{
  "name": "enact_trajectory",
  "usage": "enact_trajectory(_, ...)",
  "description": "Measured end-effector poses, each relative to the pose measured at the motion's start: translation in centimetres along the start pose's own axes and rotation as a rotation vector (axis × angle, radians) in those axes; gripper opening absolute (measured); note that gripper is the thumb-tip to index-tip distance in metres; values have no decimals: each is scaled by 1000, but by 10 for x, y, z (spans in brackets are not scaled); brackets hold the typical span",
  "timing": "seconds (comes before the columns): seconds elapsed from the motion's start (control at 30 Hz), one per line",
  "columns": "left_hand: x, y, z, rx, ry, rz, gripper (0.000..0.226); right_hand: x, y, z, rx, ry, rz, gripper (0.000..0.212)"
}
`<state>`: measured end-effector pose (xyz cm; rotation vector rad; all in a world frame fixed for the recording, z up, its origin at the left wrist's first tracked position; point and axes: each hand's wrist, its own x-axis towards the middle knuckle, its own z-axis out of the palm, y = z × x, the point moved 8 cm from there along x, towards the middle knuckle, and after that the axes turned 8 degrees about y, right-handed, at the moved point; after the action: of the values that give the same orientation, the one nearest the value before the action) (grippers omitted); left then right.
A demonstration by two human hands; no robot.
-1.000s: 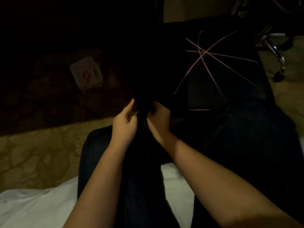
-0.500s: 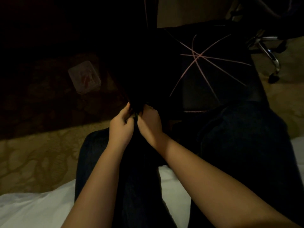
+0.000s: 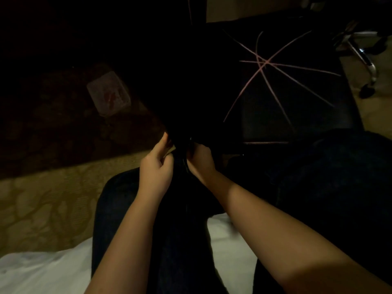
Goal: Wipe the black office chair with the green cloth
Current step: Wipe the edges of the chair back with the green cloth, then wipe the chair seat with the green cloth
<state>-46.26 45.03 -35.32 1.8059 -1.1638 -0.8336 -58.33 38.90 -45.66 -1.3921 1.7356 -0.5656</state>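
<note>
My left fingers [image 3: 163, 144] are curled in, thumb against them, pinching a fold of dark fabric [image 3: 182, 149]. My right fingers [image 3: 196, 147] are bent round the same fabric from the other side. Both the left hand [image 3: 156, 172] and the right hand [image 3: 200, 163] are closed on it, nearly touching, just above my knees. The light is too low for me to tell its colour, or whether it is the green cloth; it runs up from my grip into shadow.

Beyond the hands stands a black panel [image 3: 301, 96] crossed by thin pink lines that meet at one point. The black office chair [image 3: 363, 59] is at the far upper right, well apart from my hands. Only a shiny metal leg ending in a dark caster, and a black mass above it, are plain.

My legs are in dark jeans [image 3: 331, 187]. To the left a clear plastic container [image 3: 108, 93] lies on a dark rug, tan patterned carpet [image 3: 42, 204] is nearer, and white bedding [image 3: 42, 272] is under me.
</note>
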Motion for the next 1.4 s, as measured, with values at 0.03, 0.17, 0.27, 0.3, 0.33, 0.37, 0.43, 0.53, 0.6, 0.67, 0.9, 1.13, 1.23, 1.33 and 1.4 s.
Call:
enact_trajectory(0.03, 1, -1, 1, 10, -1, 2, 57, 3, 1, 1, -24, -19, -14, 24)
enact_trajectory(0.17, 3, -1, 6, 74, -40, 50, 67, 11, 3, 0, -77, -103, -89, 27)
enact_trajectory(0.27, 3, 1, 13, 179, -78, 102, 77, 9, 8, -15, -32, -86, -104, 26)
enact_trajectory(0.3, 4, 1, 15, 203, -87, 107, 79, 6, 8, -21, -13, -74, -119, 25)
enact_trajectory(0.33, 4, 0, 17, 218, -92, 107, 81, 3, 7, -27, 14, -65, -134, 25)
enact_trajectory(0.37, 6, -1, 18, 227, -91, 106, 82, 0, 5, -34, 48, -55, -148, 25)
enact_trajectory(0.43, 9, -1, 19, 238, -86, 110, 82, -5, -1, -49, 110, -30, -171, 23)
enact_trajectory(0.53, 14, 0, 22, 252, -79, 106, 79, -8, -4, -79, 183, 37, -176, 22)
enact_trajectory(0.6, 17, 3, 21, 246, -55, 118, 77, -14, -10, -103, 237, 94, -217, 19)
enact_trajectory(0.67, 20, 6, 20, 217, -37, 121, 77, -20, -15, -129, 274, 150, -243, 20)
enact_trajectory(0.9, 26, 6, 18, 427, 15, -65, 29, -34, -16, -211, 421, 307, -255, 22)
enact_trajectory(1.13, -9, 49, 105, 372, -335, 63, 54, -46, -8, -253, 453, 352, -301, 21)
enact_trajectory(1.23, -26, 62, 142, 259, -436, 154, 79, -56, -7, -263, 467, 371, -339, 22)
enact_trajectory(1.33, -37, 74, 165, 247, -446, 261, 61, -65, -8, -272, 460, 409, -367, 22)
enact_trajectory(1.4, -35, 82, 168, 288, -363, 278, 41, -69, -7, -280, 450, 429, -370, 22)
